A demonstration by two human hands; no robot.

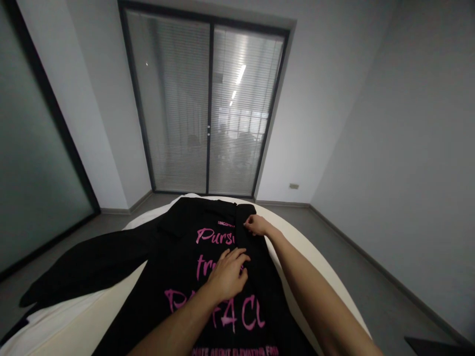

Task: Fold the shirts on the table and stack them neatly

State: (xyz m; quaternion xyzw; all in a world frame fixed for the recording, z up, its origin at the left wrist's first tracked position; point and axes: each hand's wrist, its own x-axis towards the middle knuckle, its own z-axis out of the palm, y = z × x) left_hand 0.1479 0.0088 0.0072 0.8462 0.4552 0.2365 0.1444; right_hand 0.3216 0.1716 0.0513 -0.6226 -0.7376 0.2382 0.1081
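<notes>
A black long-sleeved top (pixel 178 262) with pink lettering lies spread on a round pale table (pixel 308 247). Its right side is folded inward as a long strip that covers the ends of the printed words. One sleeve (pixel 92 262) stretches out to the left across the table. My left hand (pixel 230 274) rests on the print with fingers spread, next to the fold. Farther up, my right hand (pixel 256 225) pinches the fabric of the folded strip near the shoulder. My forearms hide part of the lettering.
White cloth (pixel 70 316) lies under the sleeve on the left. Beyond the table stand glass doors with blinds (pixel 208 109). A grey wall (pixel 415 148) runs along the right. A dark flat object (pixel 430 346) shows at the lower right.
</notes>
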